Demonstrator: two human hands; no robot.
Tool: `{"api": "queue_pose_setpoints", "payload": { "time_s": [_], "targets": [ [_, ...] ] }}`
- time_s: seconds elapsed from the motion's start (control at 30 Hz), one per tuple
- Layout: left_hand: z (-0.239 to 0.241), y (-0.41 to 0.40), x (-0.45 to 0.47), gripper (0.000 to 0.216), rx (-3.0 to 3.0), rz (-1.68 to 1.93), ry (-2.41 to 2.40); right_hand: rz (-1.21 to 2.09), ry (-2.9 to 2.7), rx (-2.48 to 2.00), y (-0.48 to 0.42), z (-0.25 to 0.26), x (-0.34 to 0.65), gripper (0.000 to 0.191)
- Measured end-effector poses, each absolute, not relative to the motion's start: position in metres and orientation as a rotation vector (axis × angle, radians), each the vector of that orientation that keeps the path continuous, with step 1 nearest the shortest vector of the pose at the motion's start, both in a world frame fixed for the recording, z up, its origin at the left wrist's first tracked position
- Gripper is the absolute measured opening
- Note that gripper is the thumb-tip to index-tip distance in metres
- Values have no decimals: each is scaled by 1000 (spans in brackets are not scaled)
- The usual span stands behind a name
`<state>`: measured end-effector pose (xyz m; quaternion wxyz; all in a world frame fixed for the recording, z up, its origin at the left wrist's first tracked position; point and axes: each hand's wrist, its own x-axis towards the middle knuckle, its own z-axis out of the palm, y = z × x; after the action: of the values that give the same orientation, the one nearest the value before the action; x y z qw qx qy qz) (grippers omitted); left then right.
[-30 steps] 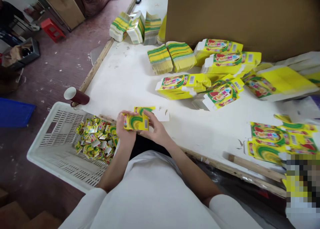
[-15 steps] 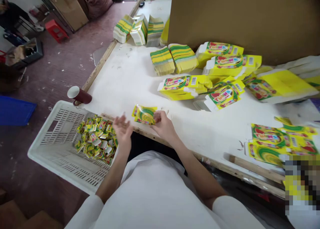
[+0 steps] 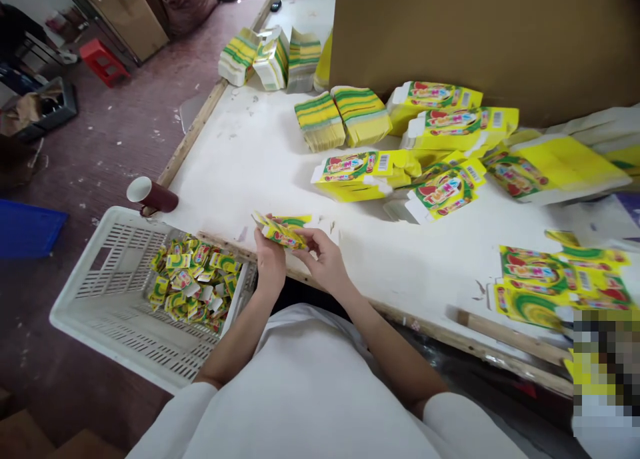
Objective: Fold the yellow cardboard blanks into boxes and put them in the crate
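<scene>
From the head camera, both hands meet at the near edge of the desk [image 3: 240, 159]. The left hand [image 3: 270, 264] and the right hand [image 3: 325, 259] are closed on one small carton [image 3: 278, 233], yellow and green. They hold it tilted just above the desk edge, the left hand at its left end and the right at its right. A second flat piece [image 3: 295, 219] lies on the desk just behind it.

To the left, below the desk edge, a white crate [image 3: 100, 292] holds a heap of folded cartons [image 3: 195, 289]. A maroon cup [image 3: 150, 195] lies on its side at the desk corner near the crate. Farther back are stacks of flat blanks [image 3: 320, 119] and larger yellow boxes [image 3: 365, 172], in front of a brown cardboard sheet [image 3: 475, 39]. Printed sheets [image 3: 550, 285] lie at the right.
</scene>
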<state>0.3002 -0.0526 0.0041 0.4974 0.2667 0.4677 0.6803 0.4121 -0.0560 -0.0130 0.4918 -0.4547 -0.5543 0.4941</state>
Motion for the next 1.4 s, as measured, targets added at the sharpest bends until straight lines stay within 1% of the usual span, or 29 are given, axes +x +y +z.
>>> {"api": "queue_pose_setpoints", "payload": {
  "time_s": [0.07,0.13,0.2,0.27,0.33,0.37,0.4,0.43,0.5,0.53,0.57,0.6,0.63,0.67,0.77,0.83,0.9,0.97,1.0,1.07,1.13,1.2,1.27,1.33,1.4],
  "targets": [
    [-3,-57,295,35,688,1657,1169,1134,-1392,-1109,-52,-13,416,17],
    [-6,-58,287,31,726,1628,1231,1086,-1423,-1124,-50,-13,420,18],
    [-3,-56,276,33,825,1574,1303,1021,-1455,-1156,-48,-13,426,20],
    [8,-55,262,50,1016,1581,1370,891,-1533,-1220,-47,-13,433,19],
    [22,-54,248,78,1317,1540,1435,740,-1687,-1259,-46,-11,441,24],
    [28,-54,243,91,1472,1443,1455,690,-1787,-1237,-47,-9,443,26],
    [32,-55,239,99,1604,1283,1456,661,-1884,-1186,-47,-8,445,27],
    [35,-55,238,99,1691,1098,1444,652,-1955,-1121,-48,-6,446,26],
    [34,-57,241,84,1760,803,1423,665,-1943,-1040,-50,-3,445,21],
    [31,-58,245,76,1775,731,1432,694,-1856,-1050,-51,-2,444,32],
    [27,-59,249,72,1788,700,1445,751,-1732,-1079,-52,-3,441,51],
    [23,-61,254,70,1805,709,1452,849,-1594,-1108,-53,-5,439,69],
    [20,-63,259,72,1824,751,1447,986,-1451,-1126,-53,-8,436,82],
    [16,-66,264,73,1849,805,1427,1163,-1331,-1115,-54,-11,433,83],
    [11,-73,273,68,1954,912,1377,1765,-1113,-939,-55,-19,425,72],
    [12,-74,274,57,2027,870,1378,1966,-1068,-833,-56,-22,422,68],
    [13,-74,272,46,2049,773,1379,1953,-1088,-816,-56,-22,421,71],
    [12,-71,269,40,2013,677,1361,1793,-1187,-877,-57,-21,421,75],
    [10,-70,267,42,1983,645,1333,1682,-1283,-912,-59,-20,422,76],
    [4,-67,266,53,1943,674,1272,1453,-1512,-946,-62,-19,423,71],
    [-3,-64,267,71,1938,815,1278,1302,-1669,-942,-63,-21,425,60],
    [-7,-64,270,88,1920,1010,1443,1256,-1604,-995,-61,-24,427,49],
    [-6,-65,273,103,1805,1211,1671,1296,-1310,-1103,-54,-28,427,47],
    [-2,-66,279,103,1547,1423,1736,1385,-987,-1148,-48,-31,424,53],
    [5,-65,284,89,1176,1559,1552,1472,-888,-1111,-46,-31,420,64]
  ]
}}
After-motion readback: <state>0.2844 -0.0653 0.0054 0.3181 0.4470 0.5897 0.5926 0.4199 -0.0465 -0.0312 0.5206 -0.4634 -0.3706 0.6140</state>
